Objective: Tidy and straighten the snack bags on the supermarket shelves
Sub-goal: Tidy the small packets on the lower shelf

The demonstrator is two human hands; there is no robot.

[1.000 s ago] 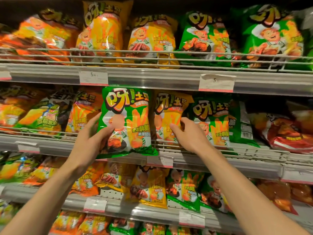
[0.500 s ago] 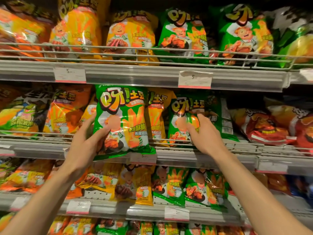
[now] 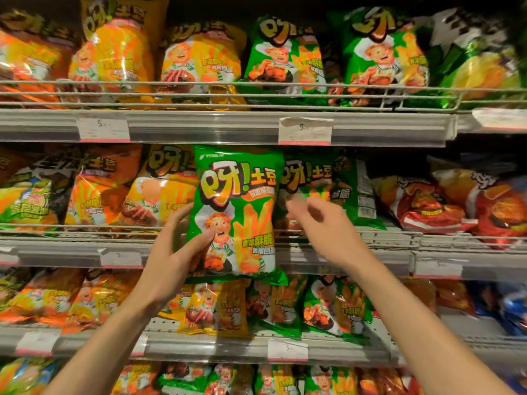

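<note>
1. Left hand (image 3: 174,252): yours, nearest the camera. It grips the green bag (image 3: 235,212) at the lower left edge, thumb across the printed front and fingers behind. The bag is upright, in front of the middle shelf (image 3: 370,258), with its bottom seam hanging below the shelf's front edge.

2. Right hand (image 3: 328,226): blurred, just right of the green bag, fingers loosely spread and holding nothing. Whether a fingertip touches the bag's right edge cannot be told.

3. Handling of the green bag (judgement): an air-filled film pouch, so light and soft. The glossy film looks slippery. The contents are probably brittle, so a hard squeeze on the middle could crush them. Take hold at the side edges or at the flat top and bottom seams, where the film is stiffer, and steady the face with a flat palm.

4. Second green bag (image 3: 313,189): on the middle shelf behind your right hand, facing front. Beside it a further green bag is turned to show its back panel.

5. Yellow bag (image 3: 159,195): on the same shelf, behind your left fingers, leaning. Orange bags lean further left.

6. Red bags (image 3: 427,203): far right of the middle shelf, lying slumped.

7. Upper shelf (image 3: 228,124): yellow and green bags stand behind a wire rail (image 3: 199,89). Price tags (image 3: 305,131) hang on the shelf's front.
</note>
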